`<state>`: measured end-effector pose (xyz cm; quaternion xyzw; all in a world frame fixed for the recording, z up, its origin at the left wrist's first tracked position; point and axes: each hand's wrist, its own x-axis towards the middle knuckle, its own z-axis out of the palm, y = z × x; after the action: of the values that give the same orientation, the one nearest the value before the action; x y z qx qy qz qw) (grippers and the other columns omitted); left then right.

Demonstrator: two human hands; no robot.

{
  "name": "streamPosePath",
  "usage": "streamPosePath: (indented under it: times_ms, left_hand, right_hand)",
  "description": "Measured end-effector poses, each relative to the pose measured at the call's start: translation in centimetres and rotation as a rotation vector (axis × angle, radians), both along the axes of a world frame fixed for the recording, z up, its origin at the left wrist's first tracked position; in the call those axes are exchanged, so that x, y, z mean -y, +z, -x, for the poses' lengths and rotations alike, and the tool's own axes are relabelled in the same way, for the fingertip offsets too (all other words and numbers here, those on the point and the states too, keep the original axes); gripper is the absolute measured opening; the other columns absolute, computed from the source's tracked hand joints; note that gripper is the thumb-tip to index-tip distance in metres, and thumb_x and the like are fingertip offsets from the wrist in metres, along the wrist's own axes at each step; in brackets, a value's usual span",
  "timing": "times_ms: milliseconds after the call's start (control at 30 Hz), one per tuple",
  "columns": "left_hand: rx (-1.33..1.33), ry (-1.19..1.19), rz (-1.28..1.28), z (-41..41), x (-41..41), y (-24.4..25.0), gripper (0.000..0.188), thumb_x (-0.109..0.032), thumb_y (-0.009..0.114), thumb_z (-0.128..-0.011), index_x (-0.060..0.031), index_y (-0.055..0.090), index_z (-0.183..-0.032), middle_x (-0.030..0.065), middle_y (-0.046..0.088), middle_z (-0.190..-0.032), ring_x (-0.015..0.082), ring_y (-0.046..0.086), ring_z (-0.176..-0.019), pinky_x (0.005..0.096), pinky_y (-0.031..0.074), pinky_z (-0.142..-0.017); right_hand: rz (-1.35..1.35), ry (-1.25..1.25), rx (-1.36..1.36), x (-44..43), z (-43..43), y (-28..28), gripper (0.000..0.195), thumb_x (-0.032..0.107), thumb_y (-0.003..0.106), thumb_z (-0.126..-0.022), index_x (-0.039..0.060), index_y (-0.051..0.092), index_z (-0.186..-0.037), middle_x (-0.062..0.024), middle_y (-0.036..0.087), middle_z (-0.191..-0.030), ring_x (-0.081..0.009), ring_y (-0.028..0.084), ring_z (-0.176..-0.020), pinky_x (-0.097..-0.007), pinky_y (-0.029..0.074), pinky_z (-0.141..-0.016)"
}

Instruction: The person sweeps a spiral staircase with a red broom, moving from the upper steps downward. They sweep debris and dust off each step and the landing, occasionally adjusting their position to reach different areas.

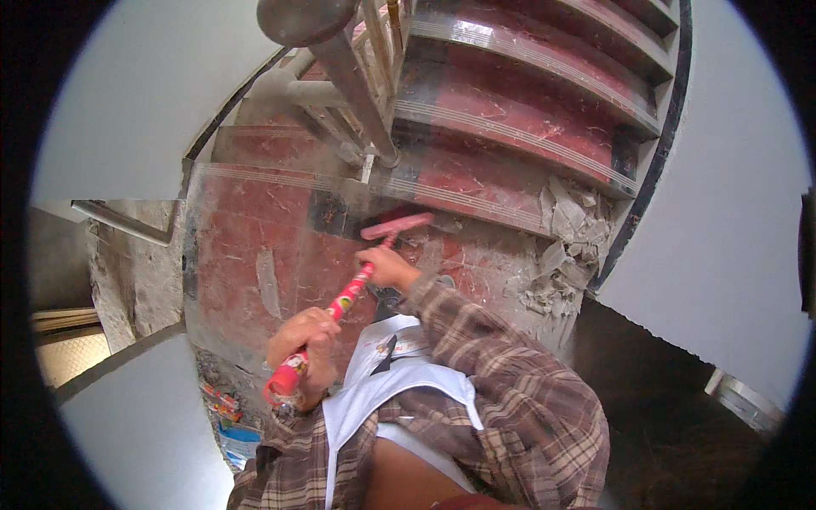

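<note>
A broom (347, 294) with a patterned red handle runs diagonally in front of my body. My left hand (302, 347) grips it near its upper end, and my right hand (384, 266) is closed round the lower part, just above the pink broom head (396, 225). That head lies close to the foot of the lowest step on a dusty red stone landing (242, 255). Its bristles are hard to make out. Crumpled pale debris (567, 236) is heaped at the right end of the lowest steps.
Red marble stairs (510, 115) climb at the upper right. A dusty metal railing (357, 95) stands left of them, its round post top near my head. White walls (720, 191) flank the stairs. Colourful litter (223, 403) and a blue-and-white packet (240, 440) lie lower left.
</note>
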<state>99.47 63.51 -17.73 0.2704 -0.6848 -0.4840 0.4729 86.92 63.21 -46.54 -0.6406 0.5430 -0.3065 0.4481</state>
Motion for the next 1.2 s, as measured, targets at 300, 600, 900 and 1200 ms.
streamPosePath:
  times_ms: [300,600,900,1200]
  left_hand:
    - [-0.067,-0.286,-0.267,7.9,-5.3,0.3,0.006,-0.005,0.057,-0.091,-0.0003,0.058,-0.088,0.0111,0.061,-0.068,0.0191,0.057,-0.059,0.0316,0.046,-0.054]
    - [-0.153,-0.403,-0.010,6.9,-4.3,11.2,0.012,-0.013,0.059,-0.091,-0.0066,0.051,-0.085,0.0017,0.048,-0.053,0.0143,0.048,-0.042,0.0288,0.044,-0.041]
    - [-0.212,-0.315,0.225,14.1,-5.9,7.6,0.016,-0.016,0.058,-0.095,-0.0018,0.055,-0.087,0.0039,0.050,-0.057,0.0153,0.046,-0.046,0.0325,0.045,-0.047]
    - [-0.356,-0.401,-0.147,8.9,-3.4,6.8,0.019,-0.020,0.059,-0.096,-0.0019,0.053,-0.094,0.0032,0.049,-0.058,0.0146,0.048,-0.047,0.0325,0.046,-0.050]
  right_hand:
    - [-0.124,-0.314,0.092,-16.2,10.1,2.1,0.007,0.011,0.062,-0.076,0.0069,0.062,-0.082,-0.0187,0.064,-0.075,-0.0402,0.063,-0.076,-0.0490,0.047,-0.066]
    - [0.124,-0.397,-0.056,-17.7,11.9,14.5,0.013,0.014,0.063,-0.073,0.0079,0.057,-0.082,-0.0179,0.061,-0.073,-0.0406,0.060,-0.074,-0.0518,0.044,-0.063]
    - [0.374,-0.559,0.068,-6.3,16.5,9.4,0.016,0.012,0.069,-0.069,0.0076,0.059,-0.080,-0.0152,0.063,-0.076,-0.0388,0.061,-0.075,-0.0470,0.046,-0.065]
    - [0.071,-0.601,-0.252,-15.9,14.9,11.7,0.016,0.014,0.071,-0.067,0.0106,0.059,-0.077,-0.0118,0.064,-0.072,-0.0375,0.062,-0.072,-0.0463,0.047,-0.061]
